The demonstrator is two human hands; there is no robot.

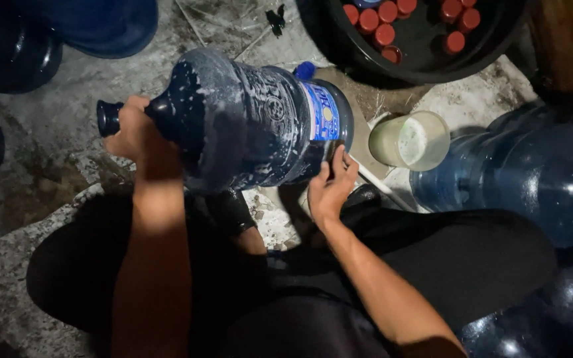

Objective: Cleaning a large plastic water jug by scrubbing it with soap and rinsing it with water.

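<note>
Gripping a large blue water jug [247,122] sideways over the lap, suds streaking its ribbed wall: left hand [134,136] wrapped tight round the neck just behind the open mouth, right hand [331,185] spread flat against the base end, fingers [339,166] touching the rim. Jug body spanning the whole gap between the two grips, held clear of the wet concrete floor [54,159] below. Rectangular blue label [323,113] with a yellow spot banding the jug just above the right hand's fingertips. Beyond the base end, well apart from the right hand, a black round tub [426,63] holding red caps [379,23] in water. Just right of the right hand, another blue jug [518,172] lying on its side, close enough to crowd that flank. Between that jug and the held one, a pale plastic cup [411,140] of soapy liquid, near the right fingertips yet not touching. Past the left hand's grip, dark rounded containers [8,53] lining the far edge, with open floor between them and the jug's mouth. Small blue cap [305,69] peeking out behind the held jug's upper side.
</note>
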